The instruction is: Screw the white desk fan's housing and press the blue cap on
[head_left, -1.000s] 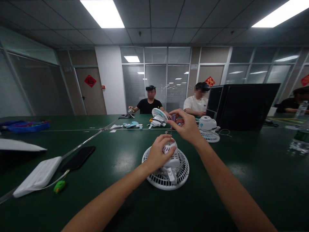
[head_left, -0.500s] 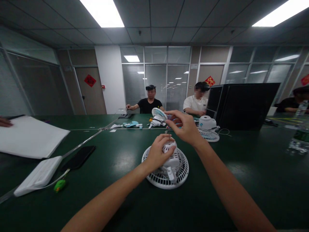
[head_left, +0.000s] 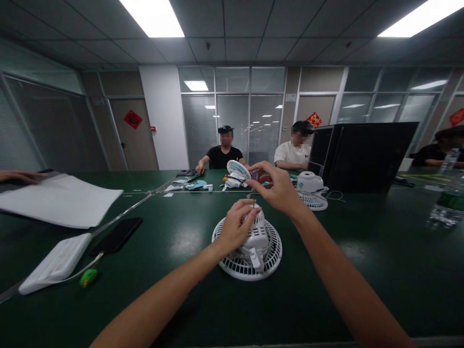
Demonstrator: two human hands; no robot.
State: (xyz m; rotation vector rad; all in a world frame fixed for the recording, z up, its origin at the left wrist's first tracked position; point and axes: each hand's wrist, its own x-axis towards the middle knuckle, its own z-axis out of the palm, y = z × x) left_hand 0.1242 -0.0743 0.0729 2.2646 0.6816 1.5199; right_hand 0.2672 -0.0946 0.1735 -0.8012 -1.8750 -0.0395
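A white desk fan [head_left: 246,275] lies grille-down on the green table, its rounded motor housing pointing up. My right hand [head_left: 277,188] grips a screwdriver [head_left: 255,175] by its handle, with the thin shaft pointing straight down at the top of the housing. My left hand [head_left: 235,227] is at the housing, thumb and fingertips closed around the lower end of the shaft. The very tip of the screwdriver and any screw there are hidden by those fingers.
Beyond my hands stand another white fan [head_left: 310,182] and a tilted small fan [head_left: 235,175]. Light-blue parts [head_left: 198,185] lie nearby. Left are a phone [head_left: 118,236], a white box [head_left: 58,258] and a white sheet [head_left: 68,200] under another person's hand. A black case [head_left: 373,157] and bottle [head_left: 449,208] stand right.
My left thumb and fingers have moved from around the housing up to the screwdriver's lower end. The white sheet at left has shifted right. The person opposite has lowered a hand to the table.
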